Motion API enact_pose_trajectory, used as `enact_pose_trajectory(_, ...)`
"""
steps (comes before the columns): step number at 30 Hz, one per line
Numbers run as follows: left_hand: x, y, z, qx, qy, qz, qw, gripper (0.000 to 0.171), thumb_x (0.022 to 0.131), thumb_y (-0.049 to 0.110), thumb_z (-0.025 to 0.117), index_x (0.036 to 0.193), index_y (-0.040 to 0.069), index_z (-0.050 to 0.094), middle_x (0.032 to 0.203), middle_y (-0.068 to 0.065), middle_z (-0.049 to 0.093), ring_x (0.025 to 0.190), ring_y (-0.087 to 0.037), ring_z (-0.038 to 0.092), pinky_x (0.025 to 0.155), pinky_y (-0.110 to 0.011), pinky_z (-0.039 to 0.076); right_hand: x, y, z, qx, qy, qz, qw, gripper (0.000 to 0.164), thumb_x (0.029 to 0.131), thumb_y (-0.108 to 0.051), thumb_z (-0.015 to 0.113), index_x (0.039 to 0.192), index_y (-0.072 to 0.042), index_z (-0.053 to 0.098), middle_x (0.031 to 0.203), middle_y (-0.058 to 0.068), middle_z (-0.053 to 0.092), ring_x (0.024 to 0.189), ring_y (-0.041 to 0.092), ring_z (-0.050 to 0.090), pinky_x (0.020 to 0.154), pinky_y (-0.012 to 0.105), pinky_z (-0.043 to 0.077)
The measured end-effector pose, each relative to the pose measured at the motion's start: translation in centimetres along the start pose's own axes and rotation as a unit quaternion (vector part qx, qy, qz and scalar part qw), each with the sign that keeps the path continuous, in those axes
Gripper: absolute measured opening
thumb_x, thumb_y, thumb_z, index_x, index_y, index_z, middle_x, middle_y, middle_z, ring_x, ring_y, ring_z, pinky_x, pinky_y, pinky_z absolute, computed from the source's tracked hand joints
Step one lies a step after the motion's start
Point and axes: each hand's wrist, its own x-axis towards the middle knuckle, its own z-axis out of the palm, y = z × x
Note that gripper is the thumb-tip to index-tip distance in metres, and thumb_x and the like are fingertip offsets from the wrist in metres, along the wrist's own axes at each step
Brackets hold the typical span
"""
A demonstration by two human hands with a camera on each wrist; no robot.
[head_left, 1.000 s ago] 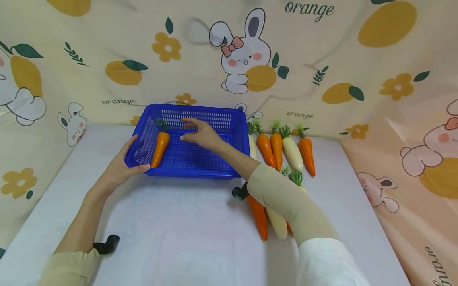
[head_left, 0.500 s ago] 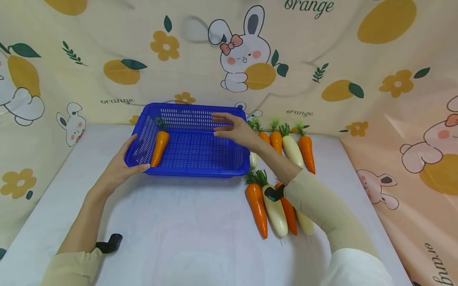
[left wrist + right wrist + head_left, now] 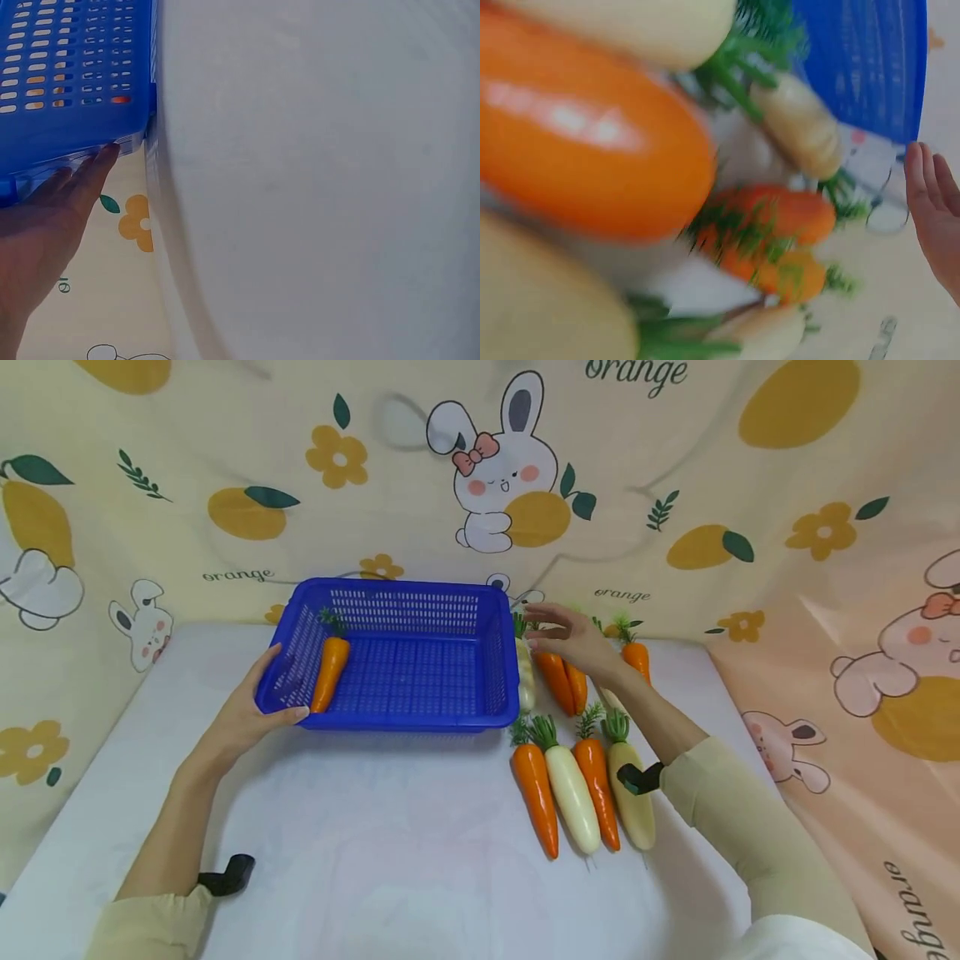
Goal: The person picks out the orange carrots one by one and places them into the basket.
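A blue plastic basket (image 3: 405, 722) stands at the back of the table. One orange carrot (image 3: 330, 675) with a green top lies inside along its left end. My left hand (image 3: 243, 714) holds the basket's near left corner, thumb at the front rim and fingers along the left side. To the right of the basket, my right hand (image 3: 573, 639) hovers with nothing in it, above the back row of vegetables. Beneath and beside it are a white radish (image 3: 526, 681) close to the basket wall and two carrots (image 3: 555, 681). Another carrot (image 3: 636, 660) lies farther right, partly behind the hand.
A front row holds a carrot (image 3: 536, 797), a white radish (image 3: 572, 797), a second carrot (image 3: 597, 793) and a yellowish radish (image 3: 632, 802), side by side. The white table (image 3: 375, 843) meets a printed rabbit-and-orange cloth (image 3: 300, 452) at the back.
My right hand has moved right, out from over the basket's inside to above the back row. My left hand has stayed at the basket corner, and the carrot inside lies still.
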Motion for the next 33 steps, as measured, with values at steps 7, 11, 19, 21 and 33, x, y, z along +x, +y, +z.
enact_pose_trajectory(7,0.1,-0.1,0.1,-0.002,0.005,0.007,1.0000,0.103,0.090,0.027,0.074,0.160,0.036,-0.002,0.166,-0.015,-0.004,0.149,-0.045,0.001,0.114,-0.070,0.006,-2.3,1.7,-3.6,-0.043,0.044,0.012,0.998,0.053,0.096,-0.013,0.066,0.146,-0.012,0.049,0.143,0.012,0.053,0.123,0.033,0.057,0.092,0.025,0.053)
enact_pose_trajectory(11,0.2,0.0,0.1,-0.002,0.003,0.006,1.0000,0.104,0.091,0.026,0.074,0.160,0.036,-0.003,0.166,-0.015,-0.005,0.149,-0.045,0.000,0.114,-0.070,0.006,-3.7,2.5,-5.7,-0.051,0.060,0.027,0.997,0.052,0.098,-0.016,0.063,0.147,-0.013,0.047,0.145,0.013,0.051,0.124,0.032,0.055,0.092,0.020,0.052)
enact_pose_trajectory(19,0.1,-0.3,0.1,-0.010,0.009,0.002,0.9999,0.103,0.090,0.027,0.074,0.160,0.037,-0.001,0.167,-0.012,-0.005,0.150,-0.043,0.000,0.115,-0.068,0.005,-5.9,3.4,-8.4,-0.072,0.105,0.049,0.991,0.052,0.098,-0.016,0.065,0.146,-0.011,0.047,0.142,0.014,0.052,0.124,0.029,0.054,0.091,0.017,0.050)
enact_pose_trajectory(21,0.2,-0.2,0.2,-0.011,0.008,0.000,0.9999,0.102,0.090,0.028,0.074,0.160,0.038,-0.001,0.166,-0.013,-0.005,0.150,-0.044,-0.001,0.115,-0.069,0.005,-6.5,3.6,-8.9,-0.074,0.132,0.050,0.987,0.051,0.097,-0.014,0.065,0.145,-0.010,0.049,0.141,0.015,0.052,0.125,0.032,0.053,0.090,0.014,0.049)
enact_pose_trajectory(33,0.1,-0.1,0.0,-0.014,-0.004,0.003,0.9999,0.104,0.091,0.027,0.073,0.160,0.035,-0.004,0.166,-0.014,-0.006,0.150,-0.044,-0.002,0.115,-0.069,0.005,-8.3,6.3,-10.3,-0.126,0.209,0.077,0.967,0.048,0.095,-0.007,0.064,0.142,-0.001,0.052,0.146,0.019,0.048,0.130,0.046,0.044,0.084,0.014,0.050)
